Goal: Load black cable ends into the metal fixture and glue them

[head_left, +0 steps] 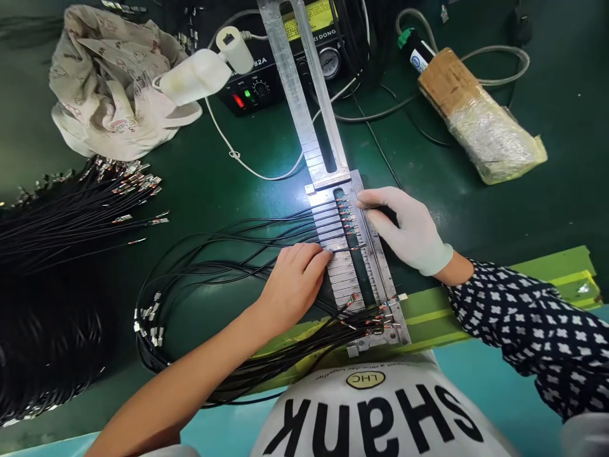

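Note:
A slotted metal jig (342,254) lies across the green work surface, with several thin black cables (285,230) set side by side in it. Their stripped, coloured wire ends (349,216) cross its slot. My bare left hand (295,282) pinches one black cable at the jig's left edge, its end reaching over the slot. Wearing a white glove, my right hand (409,228) has thumb and index fingertips on the jig's right-hand rail. More loose cable ends (380,320) lie bunched over the jig's near end.
Thick bundles of black cables (71,209) cover the left side. A crumpled cloth (118,82) lies behind them. At the back stand a lit white lamp (195,76) and a black control box (252,89) with a gauge. A plastic-wrapped block (490,130) lies at back right.

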`<state>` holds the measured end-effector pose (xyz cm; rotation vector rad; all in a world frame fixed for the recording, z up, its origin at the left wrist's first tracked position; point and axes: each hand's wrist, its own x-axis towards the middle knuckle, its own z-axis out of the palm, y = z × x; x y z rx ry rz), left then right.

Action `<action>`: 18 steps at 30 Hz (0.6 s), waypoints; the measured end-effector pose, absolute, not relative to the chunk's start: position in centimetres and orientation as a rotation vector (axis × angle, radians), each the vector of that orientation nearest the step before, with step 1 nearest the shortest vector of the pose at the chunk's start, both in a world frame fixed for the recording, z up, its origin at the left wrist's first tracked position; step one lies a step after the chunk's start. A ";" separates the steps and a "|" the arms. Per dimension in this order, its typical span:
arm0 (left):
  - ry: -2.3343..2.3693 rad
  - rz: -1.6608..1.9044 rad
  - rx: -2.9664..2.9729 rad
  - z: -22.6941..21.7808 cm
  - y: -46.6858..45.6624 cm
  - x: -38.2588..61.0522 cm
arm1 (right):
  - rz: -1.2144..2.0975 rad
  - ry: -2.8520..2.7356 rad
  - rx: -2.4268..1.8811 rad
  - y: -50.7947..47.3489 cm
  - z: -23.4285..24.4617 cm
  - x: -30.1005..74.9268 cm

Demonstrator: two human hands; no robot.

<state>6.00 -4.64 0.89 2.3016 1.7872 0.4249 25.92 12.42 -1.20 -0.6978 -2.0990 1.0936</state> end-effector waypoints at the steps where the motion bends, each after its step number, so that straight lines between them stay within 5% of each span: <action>1: 1.784 0.398 2.327 0.5 -4.3 5.8 | 1.091 -2.105 -0.700 12.4 -1.2 25.9; 18: 1.814 0.333 2.467 0.2 -3.9 4.0 | 1.118 -2.138 -0.727 12.7 -1.0 25.9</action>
